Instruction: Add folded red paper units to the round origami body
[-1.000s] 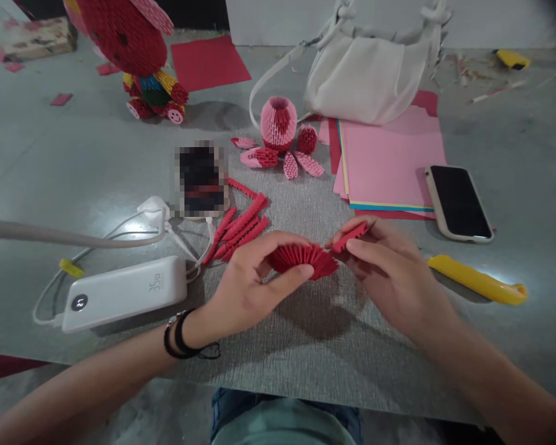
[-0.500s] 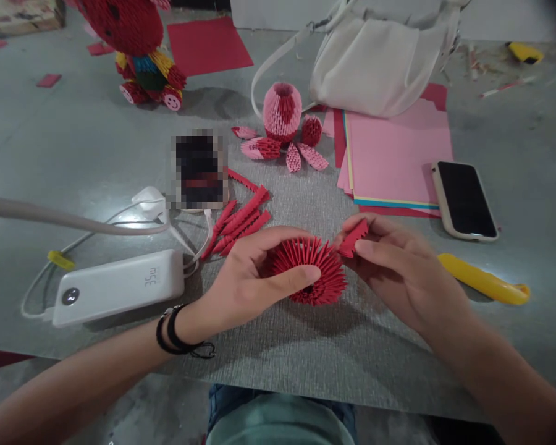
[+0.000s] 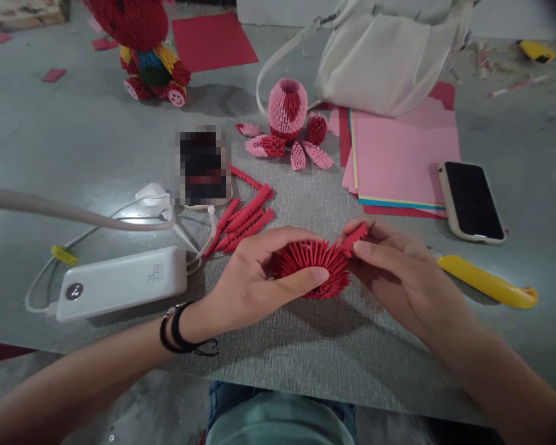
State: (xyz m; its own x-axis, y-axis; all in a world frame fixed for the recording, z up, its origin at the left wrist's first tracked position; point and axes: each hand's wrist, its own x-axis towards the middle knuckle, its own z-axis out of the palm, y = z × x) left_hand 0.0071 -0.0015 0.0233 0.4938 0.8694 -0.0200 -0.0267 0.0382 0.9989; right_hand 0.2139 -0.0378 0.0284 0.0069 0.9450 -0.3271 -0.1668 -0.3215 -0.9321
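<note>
My left hand [image 3: 254, 281] is wrapped round a red ring of folded paper pieces [image 3: 315, 267], thumb across its front, just above the grey mat [image 3: 315, 358]. My right hand [image 3: 401, 275] pinches a short red strip of stacked paper pieces [image 3: 353, 238] and holds it against the ring's right edge. Several more red strips [image 3: 243, 217] lie on the mat to the upper left of my hands.
A white power bank [image 3: 120, 283] with cables lies at left, a blurred phone [image 3: 204, 165] beside it. A yellow knife [image 3: 488, 282] and a dark phone [image 3: 472, 201] lie at right. Behind are pink paper sheets [image 3: 401, 157], a pink paper vase [image 3: 287, 109], a white bag [image 3: 389, 52] and a red paper figure [image 3: 143, 37].
My left hand has turned the ring so its spiky face shows more, then tipped it back slightly. My right hand has brought the strip closer against the ring's edge.
</note>
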